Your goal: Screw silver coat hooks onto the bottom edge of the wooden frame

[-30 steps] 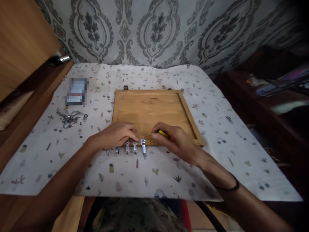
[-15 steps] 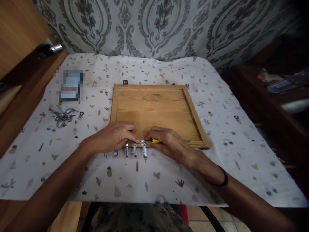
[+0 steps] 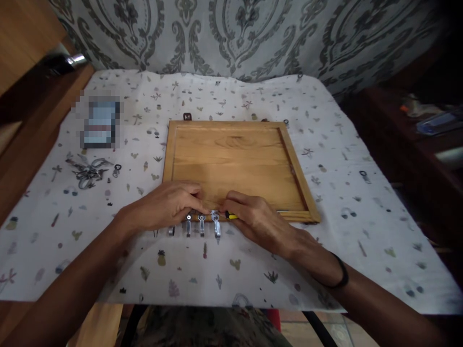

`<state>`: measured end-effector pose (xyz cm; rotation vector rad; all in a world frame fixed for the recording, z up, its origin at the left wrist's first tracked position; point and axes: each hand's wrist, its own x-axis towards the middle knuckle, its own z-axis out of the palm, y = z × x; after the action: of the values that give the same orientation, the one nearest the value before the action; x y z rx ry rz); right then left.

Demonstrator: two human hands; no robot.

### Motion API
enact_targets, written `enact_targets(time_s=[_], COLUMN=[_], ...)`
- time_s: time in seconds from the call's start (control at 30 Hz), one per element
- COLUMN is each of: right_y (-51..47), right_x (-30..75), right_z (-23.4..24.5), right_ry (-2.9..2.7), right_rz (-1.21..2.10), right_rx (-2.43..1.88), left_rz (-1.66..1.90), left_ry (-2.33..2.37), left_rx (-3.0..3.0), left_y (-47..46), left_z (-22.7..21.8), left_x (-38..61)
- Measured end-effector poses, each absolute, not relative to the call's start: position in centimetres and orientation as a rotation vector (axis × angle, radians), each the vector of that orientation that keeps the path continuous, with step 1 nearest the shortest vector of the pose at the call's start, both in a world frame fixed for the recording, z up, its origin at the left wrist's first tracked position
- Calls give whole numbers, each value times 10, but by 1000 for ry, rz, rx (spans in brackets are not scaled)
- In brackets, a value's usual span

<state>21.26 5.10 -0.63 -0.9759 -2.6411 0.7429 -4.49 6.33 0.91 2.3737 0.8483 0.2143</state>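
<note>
A wooden framed panel (image 3: pixel 235 159) lies flat on the cloth, its near rail lined with several silver metal hooks that hang over the edge. Fingers of my left hand (image 3: pixel 173 205) are bent over this rail, their tips touching the top of the rightmost metal hook (image 3: pixel 216 226). My right hand (image 3: pixel 256 217) is closed around a screwdriver (image 3: pixel 232 216) with a yellow and black handle. A thin metal length shows past the hand on the right. Right fingertips are also close to that hook; whether they pinch a small screw is hidden.
A blurred-out phone (image 3: pixel 100 123) lies at the left, with a pile of metal hooks (image 3: pixel 88 173) below it. Small dark hangers (image 3: pixel 187 116) stick out from the panel's far edge. Wooden furniture (image 3: pixel 32 38) borders the left side, dark shelving (image 3: pixel 398 144) the right.
The view has shifted slightly. My right hand has turned a little at the hook, and less of the yellow handle shows. The left hand stays in place.
</note>
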Motion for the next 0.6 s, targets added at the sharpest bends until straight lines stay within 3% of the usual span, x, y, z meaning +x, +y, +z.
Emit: enact_targets(time_s=[0.6], right_y=[51], right_x=[212], right_z=[-11], right_ry=[-2628], right_rz=[723], right_rx=[-991], left_rz=[287], left_ry=[900], left_rx=[2285], left_y=[64], left_z=[6], left_x=[-40])
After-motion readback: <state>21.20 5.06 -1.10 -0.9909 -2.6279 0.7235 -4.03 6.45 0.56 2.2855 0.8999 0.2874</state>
